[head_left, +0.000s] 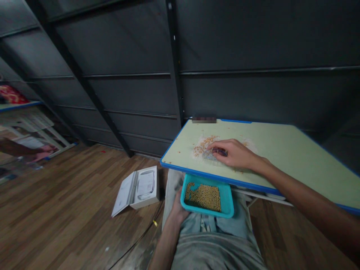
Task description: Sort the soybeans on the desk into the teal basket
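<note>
My left hand [179,207] is closed on the left edge of a turquoise plastic tray [229,204], just below the table's front edge above my lap. Inside the tray lies a layer of small round tan beads or beans [206,198], with part of the bottom bare. On the pale green table [281,150], my right hand [232,153] is curled, palm down, around a small dark-and-clear object [221,151] whose kind I cannot make out. Beside its fingertips are scattered orange-tan grains [206,144] and whitish powder. My fingers partly hide that object.
A blue rim [191,176] edges the table, which stands against a dark panelled wall [135,48]. An open white box [144,187] and a black cable [137,240] lie on the wooden floor. Another person's hands [45,152] show blurred at far left, near a white frame.
</note>
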